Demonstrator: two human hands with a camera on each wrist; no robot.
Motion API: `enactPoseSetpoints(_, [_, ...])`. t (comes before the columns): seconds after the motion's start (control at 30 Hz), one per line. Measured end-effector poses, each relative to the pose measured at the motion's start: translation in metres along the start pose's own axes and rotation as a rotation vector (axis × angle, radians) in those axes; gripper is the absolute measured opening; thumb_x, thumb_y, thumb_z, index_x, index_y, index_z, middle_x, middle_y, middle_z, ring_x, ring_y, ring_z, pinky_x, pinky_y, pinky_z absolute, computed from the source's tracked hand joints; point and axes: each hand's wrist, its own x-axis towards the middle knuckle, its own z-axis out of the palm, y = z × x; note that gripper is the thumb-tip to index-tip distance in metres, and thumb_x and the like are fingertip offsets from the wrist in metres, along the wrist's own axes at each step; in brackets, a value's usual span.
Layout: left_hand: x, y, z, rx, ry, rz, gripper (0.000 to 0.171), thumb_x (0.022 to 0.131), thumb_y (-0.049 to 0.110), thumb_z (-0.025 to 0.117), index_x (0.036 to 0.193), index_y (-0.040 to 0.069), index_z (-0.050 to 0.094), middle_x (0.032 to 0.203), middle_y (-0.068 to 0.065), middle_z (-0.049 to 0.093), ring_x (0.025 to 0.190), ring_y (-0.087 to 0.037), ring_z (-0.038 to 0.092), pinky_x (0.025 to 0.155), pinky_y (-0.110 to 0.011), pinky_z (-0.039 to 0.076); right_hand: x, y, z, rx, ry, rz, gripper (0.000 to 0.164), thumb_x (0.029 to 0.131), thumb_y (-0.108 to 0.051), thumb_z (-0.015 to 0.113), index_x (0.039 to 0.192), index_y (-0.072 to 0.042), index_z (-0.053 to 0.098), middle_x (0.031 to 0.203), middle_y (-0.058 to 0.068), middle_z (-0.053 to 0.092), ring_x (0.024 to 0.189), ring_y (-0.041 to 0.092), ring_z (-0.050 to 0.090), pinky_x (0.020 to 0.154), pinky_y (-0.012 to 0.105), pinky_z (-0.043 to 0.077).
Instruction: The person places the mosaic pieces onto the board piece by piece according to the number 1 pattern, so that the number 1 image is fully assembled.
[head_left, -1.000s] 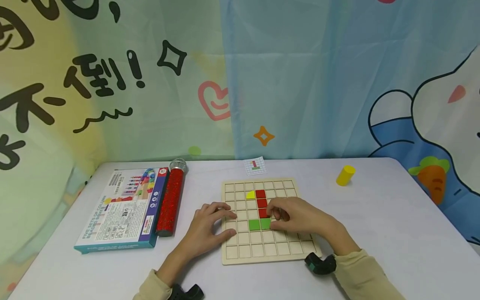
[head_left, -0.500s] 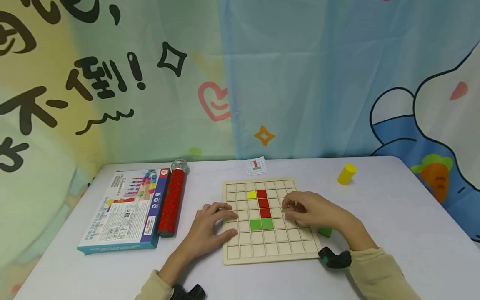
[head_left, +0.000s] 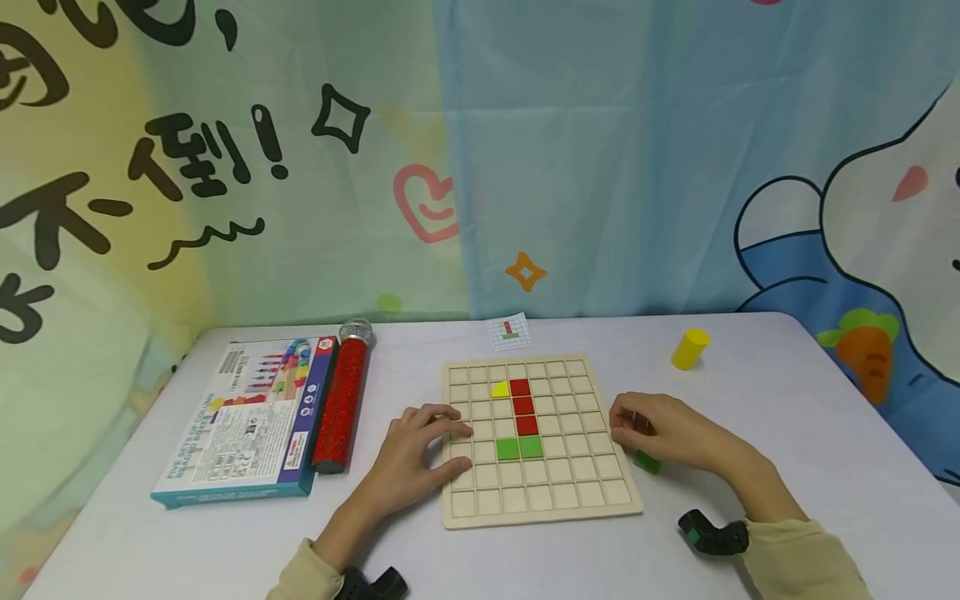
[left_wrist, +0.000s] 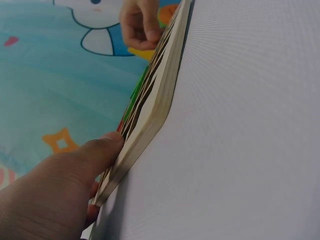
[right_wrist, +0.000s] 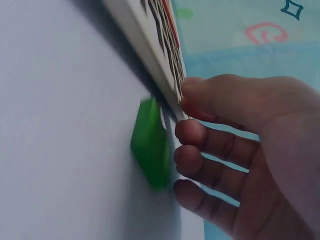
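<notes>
A wooden grid board (head_left: 592,492) lies on the table. It bears a column of red squares (head_left: 522,406), two green squares (head_left: 519,448) and a yellow piece (head_left: 501,390). My left hand (head_left: 416,450) rests at the board's left edge, thumb and fingertips touching its rim. By the opposite edge, my right hand (head_left: 663,429) hovers with bent fingers and nothing visible between them. Beneath it a green block (right_wrist: 150,145) lies on the table beside the board, partly hidden by the hand in the head view.
A small card (head_left: 510,332) printed with a coloured grid pattern lies behind the board. Left of the board are a flat box (head_left: 247,425) and a red glittery microphone (head_left: 343,404). A yellow cylinder (head_left: 690,349) stands at the back right.
My right hand has moved from over the green and red squares rightward past the board's edge, to the green block. The left hand and the pieces on the board have stayed put.
</notes>
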Motion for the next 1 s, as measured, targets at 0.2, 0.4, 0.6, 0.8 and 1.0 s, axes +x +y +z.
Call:
enactPoseSetpoints(0.2, [0.001, 0.000, 0.000, -0.004, 0.012, 0.016, 0.035, 0.077, 0.037, 0.076, 0.111, 0.034, 0.065, 0.123, 0.010, 0.055, 0.105, -0.009, 0.045, 0.084, -0.034, 0.032, -0.016, 0.011, -0.007, 0.041, -0.067, 0.095, 0.018, 0.087, -0.034, 0.066, 0.088, -0.019, 0.056, 0.071, -0.009, 0.049, 0.064, 0.001, 0.045, 0.057, 0.020, 0.039])
enactPoseSetpoints(0.4, [0.000, -0.001, 0.001, -0.002, 0.020, 0.021, 0.034, 0.078, 0.039, 0.075, 0.111, 0.035, 0.065, 0.123, 0.011, 0.055, 0.105, -0.008, 0.044, 0.084, -0.034, 0.033, -0.025, 0.010, -0.013, 0.088, -0.140, 0.141, 0.034, 0.077, -0.038, 0.075, 0.093, -0.016, 0.054, 0.076, -0.002, 0.049, 0.065, 0.002, 0.044, 0.058, 0.022, 0.037])
enactPoseSetpoints(0.6, [-0.001, -0.001, 0.000, -0.001, 0.008, -0.001, 0.034, 0.078, 0.040, 0.074, 0.111, 0.036, 0.065, 0.124, 0.012, 0.055, 0.105, -0.007, 0.044, 0.085, -0.034, 0.033, -0.025, 0.004, -0.013, 0.072, -0.150, 0.180, 0.039, 0.073, -0.036, 0.078, 0.094, -0.016, 0.053, 0.078, -0.002, 0.048, 0.066, 0.004, 0.044, 0.058, 0.022, 0.036])
enactPoseSetpoints(0.8, [-0.001, -0.001, 0.000, -0.008, 0.002, 0.001, 0.033, 0.079, 0.039, 0.074, 0.111, 0.035, 0.065, 0.124, 0.011, 0.055, 0.105, -0.008, 0.044, 0.085, -0.034, 0.032, -0.026, 0.003, -0.012, 0.050, -0.133, 0.177, 0.036, 0.075, -0.034, 0.078, 0.094, -0.016, 0.053, 0.077, -0.003, 0.048, 0.067, 0.004, 0.044, 0.058, 0.022, 0.036])
enactPoseSetpoints(1.0, [-0.001, -0.001, 0.000, 0.001, 0.030, 0.040, 0.033, 0.078, 0.038, 0.075, 0.110, 0.034, 0.065, 0.122, 0.010, 0.056, 0.102, -0.007, 0.044, 0.082, -0.033, 0.032, -0.027, 0.003, -0.012, 0.044, -0.129, 0.151, 0.032, 0.077, -0.031, 0.076, 0.094, -0.016, 0.053, 0.077, -0.002, 0.048, 0.067, 0.004, 0.044, 0.059, 0.022, 0.037])
